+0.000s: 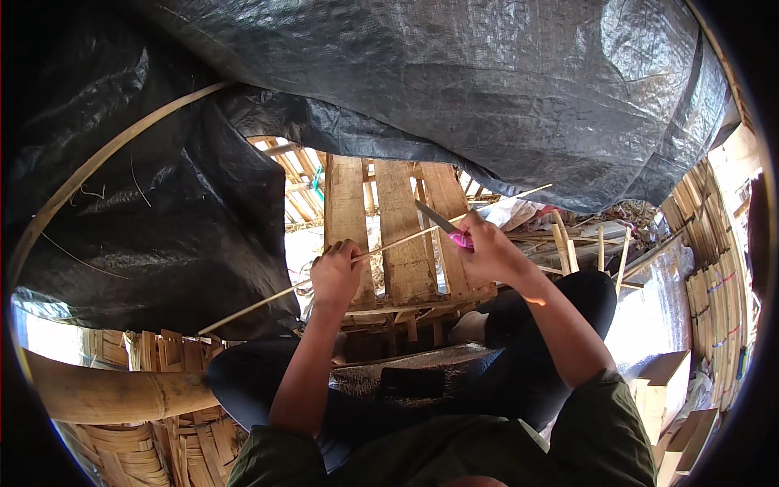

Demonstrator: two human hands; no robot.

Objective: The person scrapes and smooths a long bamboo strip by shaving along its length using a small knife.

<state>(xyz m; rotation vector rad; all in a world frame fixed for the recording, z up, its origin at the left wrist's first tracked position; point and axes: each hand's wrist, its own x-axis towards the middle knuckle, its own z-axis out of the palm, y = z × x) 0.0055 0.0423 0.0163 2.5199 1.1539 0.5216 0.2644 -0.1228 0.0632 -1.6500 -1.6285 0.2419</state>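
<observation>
Head view, from the fingers outward: the left hand [335,274] is curled tight around a thin bamboo strip [381,246], thumb on top, gripping it near its middle. The strip runs on a slant, from low on the left near the black tarp [162,203] up to the right, past the other hand, ending under the tarp's edge. The right hand [485,247] is closed around the pink handle of a knife [442,222]; the grey blade points up and left and lies against the strip, just beside the right fingers. Both hands are near each other, held above the knees.

Below the hands sit the person's legs in dark trousers, with a dark pad [406,377] lying across the lap. Behind the hands stands a wooden pallet [398,235] of upright planks. A thick bamboo pole [105,394] lies at lower left, with stacked bamboo slats [718,292] on the right and more loose strips beyond the right hand.
</observation>
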